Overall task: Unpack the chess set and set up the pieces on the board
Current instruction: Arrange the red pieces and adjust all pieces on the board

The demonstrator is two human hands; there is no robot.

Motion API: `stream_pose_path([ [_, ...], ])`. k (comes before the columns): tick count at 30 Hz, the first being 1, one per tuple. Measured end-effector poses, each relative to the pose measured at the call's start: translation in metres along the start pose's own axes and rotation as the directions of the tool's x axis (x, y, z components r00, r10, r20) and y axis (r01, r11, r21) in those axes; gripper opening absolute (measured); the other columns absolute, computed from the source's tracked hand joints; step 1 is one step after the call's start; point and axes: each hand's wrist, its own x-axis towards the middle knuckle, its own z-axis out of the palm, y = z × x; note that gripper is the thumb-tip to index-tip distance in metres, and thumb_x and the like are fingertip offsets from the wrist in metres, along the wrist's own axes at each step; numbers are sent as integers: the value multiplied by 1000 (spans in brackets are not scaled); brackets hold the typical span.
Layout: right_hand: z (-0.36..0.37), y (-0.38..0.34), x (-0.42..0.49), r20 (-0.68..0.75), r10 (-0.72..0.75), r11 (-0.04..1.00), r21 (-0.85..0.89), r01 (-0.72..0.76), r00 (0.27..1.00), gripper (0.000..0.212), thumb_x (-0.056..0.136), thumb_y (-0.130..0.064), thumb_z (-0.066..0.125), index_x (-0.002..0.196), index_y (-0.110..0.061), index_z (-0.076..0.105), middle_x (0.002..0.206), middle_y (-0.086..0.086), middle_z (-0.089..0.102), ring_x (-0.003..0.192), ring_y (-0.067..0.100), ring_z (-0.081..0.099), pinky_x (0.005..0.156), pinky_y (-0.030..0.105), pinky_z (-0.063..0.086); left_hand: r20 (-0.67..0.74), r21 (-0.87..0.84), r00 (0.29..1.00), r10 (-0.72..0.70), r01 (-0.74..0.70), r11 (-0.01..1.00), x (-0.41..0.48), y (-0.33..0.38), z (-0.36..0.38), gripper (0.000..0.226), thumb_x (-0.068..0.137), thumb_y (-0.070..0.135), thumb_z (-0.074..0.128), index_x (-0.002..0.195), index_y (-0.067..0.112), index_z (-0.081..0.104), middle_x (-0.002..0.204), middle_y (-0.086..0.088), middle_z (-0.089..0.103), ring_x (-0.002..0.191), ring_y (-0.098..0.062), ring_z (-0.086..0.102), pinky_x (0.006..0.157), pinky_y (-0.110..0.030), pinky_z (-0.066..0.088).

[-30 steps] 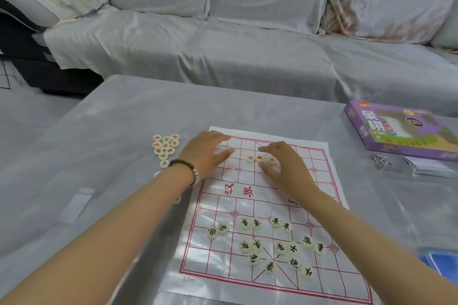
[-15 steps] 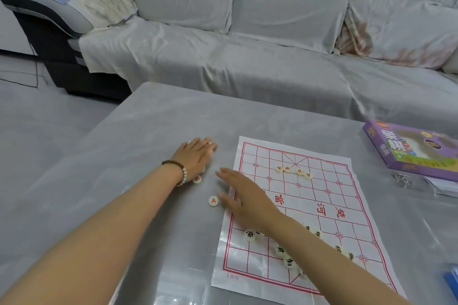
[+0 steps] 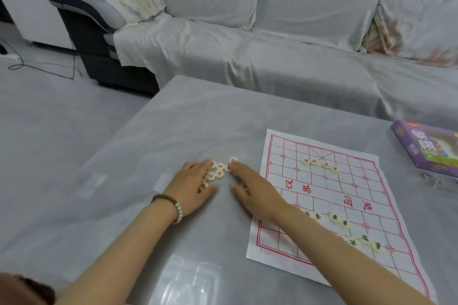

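A white paper board (image 3: 352, 195) with a red grid lies on the grey table. Several cream discs with red characters (image 3: 218, 171) are heaped on the table left of the board. My left hand (image 3: 192, 187) lies flat on the heap's left side, fingers straight, partly covering some discs. My right hand (image 3: 250, 188) reaches across from the board with straight fingers, its fingertips touching the heap's right edge. Several more red pieces (image 3: 319, 164) sit in a row at the board's far end. Black-character pieces (image 3: 352, 230) lie scattered at the near end, some hidden by my right forearm.
The purple chess box (image 3: 426, 147) lies at the table's right edge, with small shiny metal bits (image 3: 432, 178) in front of it. A grey covered sofa (image 3: 272, 39) runs behind the table. A clear plastic sheet (image 3: 188, 277) glints near the front edge.
The view swung left. My right hand moved from the board's left edge to the red heap. Both hands now bracket the heap, and the stray discs are gathered into it.
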Motion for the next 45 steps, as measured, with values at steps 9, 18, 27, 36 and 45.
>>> stream_pose_path([
  [9,8,-10,-19,-1,7,998,-58,-7,1000,53,99,-31,41,148,-25,22,152,-6,29,135,11,34,108,23,27,-69,-104,998,-14,7,995,-33,-7,-2,65,86,34,60,143,26,29,131,5,49,119,-8,42,97,-17,32],
  [18,4,-13,-27,-62,-45,998,-40,43,997,37,90,-27,58,127,-27,54,126,-10,55,109,7,53,94,21,43,-130,-216,991,25,-52,975,-48,-7,-2,42,79,26,71,118,31,56,103,14,61,90,4,53,82,-8,41],
  [27,5,-15,-21,-45,-23,999,-50,21,999,24,90,-25,60,113,-23,67,109,-3,58,85,5,49,74,12,35,-115,-115,990,76,-89,989,-44,-3,-1,29,83,31,66,112,25,64,100,8,57,83,-5,51,80,-20,45],
  [36,4,-12,-23,-40,-42,999,-32,41,998,23,88,-26,62,111,-23,68,105,-3,61,85,5,52,77,15,42,-124,-133,991,53,-69,989,-41,0,1,22,82,35,67,102,26,67,93,6,58,80,-6,53,77,-23,48],
  [45,-26,4,-36,-140,-78,995,46,85,987,24,87,-18,64,111,-19,68,103,-3,61,81,7,54,73,13,44,-152,-188,986,75,-103,977,-27,27,-2,16,80,32,70,94,27,68,84,14,56,73,-2,53,65,-7,41],
])
